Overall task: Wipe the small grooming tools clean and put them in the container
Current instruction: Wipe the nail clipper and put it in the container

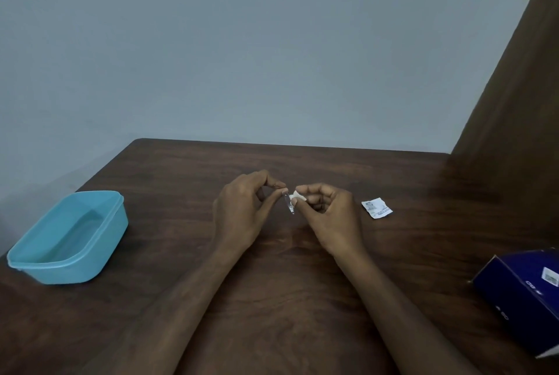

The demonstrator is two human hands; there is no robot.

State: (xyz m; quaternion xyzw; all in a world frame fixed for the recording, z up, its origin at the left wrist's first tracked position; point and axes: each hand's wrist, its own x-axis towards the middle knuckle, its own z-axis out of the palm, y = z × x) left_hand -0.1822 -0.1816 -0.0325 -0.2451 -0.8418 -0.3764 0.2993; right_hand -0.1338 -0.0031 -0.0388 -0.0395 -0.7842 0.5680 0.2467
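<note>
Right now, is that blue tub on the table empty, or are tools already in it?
Empty and lidless, as far as shows: the blue tub has only its bare floor in sight, nothing lying inside.

One container [68, 238], one tool [289, 205], one wipe [298, 195], one sachet [376, 208], one box [520, 293]

Matt wood-grain table [272, 284], smooth light-blue plastic container [68, 238], shiny metal tool [288, 203], white paper sachet [377, 208].

A thin metal tool [288, 203] hangs tilted beside a white wipe [298, 196]; the blue container [68, 237] sits open, far left.
</note>
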